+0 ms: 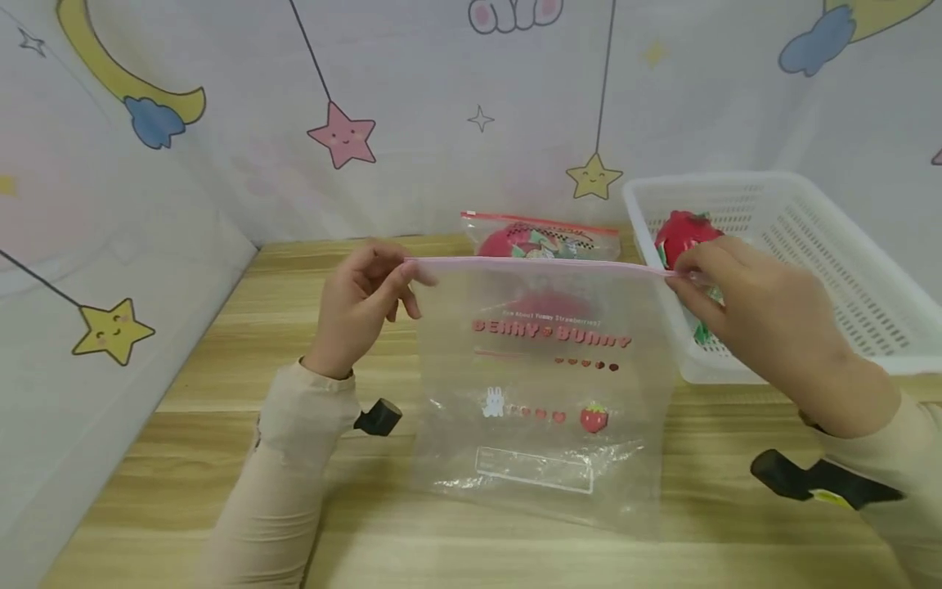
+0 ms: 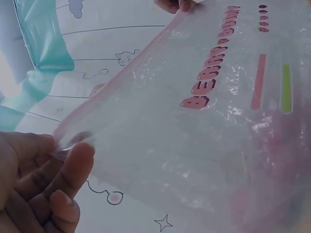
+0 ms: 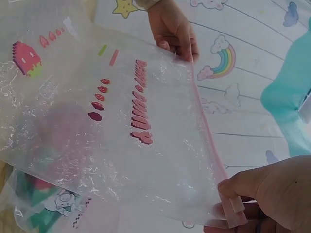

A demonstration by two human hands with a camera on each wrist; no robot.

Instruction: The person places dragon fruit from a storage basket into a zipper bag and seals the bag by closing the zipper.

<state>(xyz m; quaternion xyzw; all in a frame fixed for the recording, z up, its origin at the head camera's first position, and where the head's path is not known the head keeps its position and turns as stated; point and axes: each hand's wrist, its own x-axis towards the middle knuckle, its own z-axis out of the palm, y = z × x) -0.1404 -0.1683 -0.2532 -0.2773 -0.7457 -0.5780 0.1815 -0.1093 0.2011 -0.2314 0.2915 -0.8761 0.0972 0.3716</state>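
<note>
A clear zip bag (image 1: 540, 368) with a pink top strip and strawberry and bunny prints hangs upright between both hands. My left hand (image 1: 364, 298) pinches its top left corner between thumb and finger. At the opposite end of the pink strip, my right hand (image 1: 765, 311) pinches the corner, close to the slider (image 3: 236, 204) in the right wrist view. The bag looks flat, and red shapes show through it from behind. Its lower edge hangs close over the wooden table.
Behind the bag lies another zip bag (image 1: 540, 233) with a red strip and a red item inside. A white plastic basket (image 1: 802, 192) stands at the right, holding a red strawberry-like thing (image 1: 684, 233) with green leaves. A printed curtain (image 1: 412, 74) closes off the back.
</note>
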